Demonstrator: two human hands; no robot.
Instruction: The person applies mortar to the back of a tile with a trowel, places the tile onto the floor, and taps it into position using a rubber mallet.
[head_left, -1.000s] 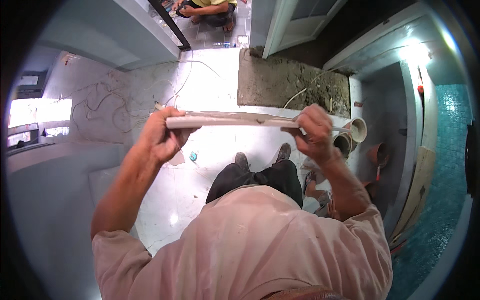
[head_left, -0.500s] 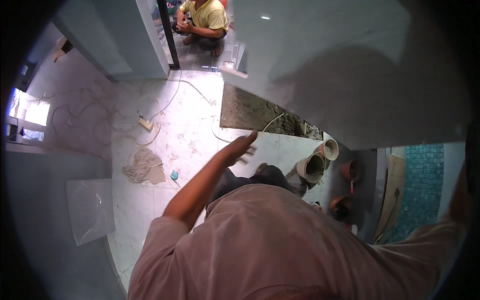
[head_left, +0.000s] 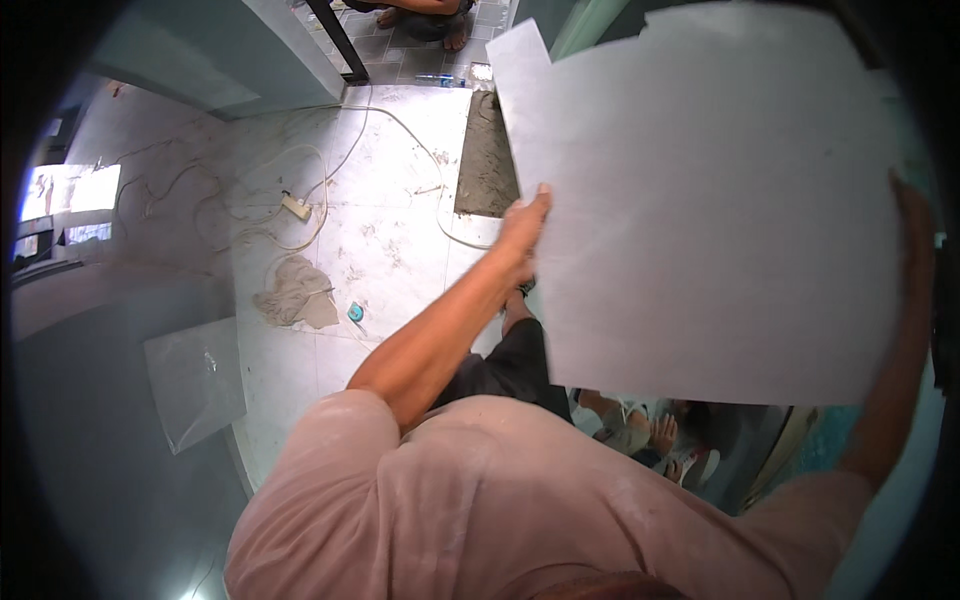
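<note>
A large pale tile (head_left: 715, 230) with a notch cut into its far left corner is held up in front of me. My left hand (head_left: 527, 225) is closed on its left edge, thumb lying along the near face. At the opposite edge, my right hand (head_left: 911, 225) grips the tile; its fingers are partly hidden behind it and dim near the picture's rim. Left of the tile, a bed of grey mortar (head_left: 487, 165) shows in a gap in the white tiled floor (head_left: 390, 240).
A power strip (head_left: 296, 207) with trailing cable, a crumpled cloth (head_left: 298, 293) and a teal tape measure (head_left: 356, 313) lie on the floor to the left. A person (head_left: 430, 15) crouches beyond the doorway. What looks like another person's hand (head_left: 662, 434) shows below the tile.
The tile has come down and turned to face me, covering the buckets. My left hand, open and apart from it before, has closed on its left edge.
</note>
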